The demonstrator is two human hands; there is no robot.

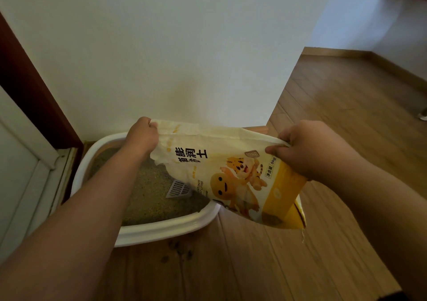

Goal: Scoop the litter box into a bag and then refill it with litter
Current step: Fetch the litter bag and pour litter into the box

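Yellow-and-cream, the litter bag [231,176] hung tipped over the white litter box [161,229], which sat on the wood floor [335,116] against the wall. The left hand [142,134] clenched one corner of the bag's upper edge; the right hand [307,148] pinched the opposite corner. Grey litter [147,199] lay in the box with a slotted scoop [178,188] resting on it. The bag looked limp and largely emptied, so probably light; its crinkled film seemed slippery, and gripping bunched corners would likely hold best.
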